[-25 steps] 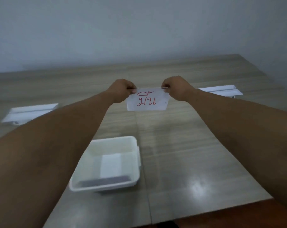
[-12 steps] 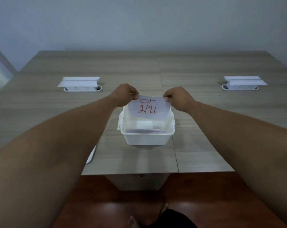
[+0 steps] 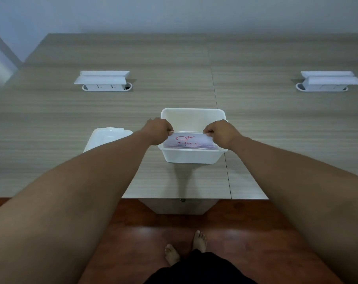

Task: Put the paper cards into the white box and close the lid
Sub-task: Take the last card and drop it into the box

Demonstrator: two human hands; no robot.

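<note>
Left hand (image 3: 158,130): mine, pinched shut on the card's left top corner, centre of frame.
Right hand (image 3: 220,132): mine, pinched shut on the right top corner.
Card (image 3: 187,140): red writing; half a second ago it hung above the box, now its lower half sits inside, against the stack at the near wall.
Box (image 3: 192,115): open, on the desk (image 3: 51,119).
Lid (image 3: 104,138): off, left of the box.
Meaning: card nearly delivered; I judge release comes next, lid unplaced.

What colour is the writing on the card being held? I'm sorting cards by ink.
Red, on the card; head view.
</note>
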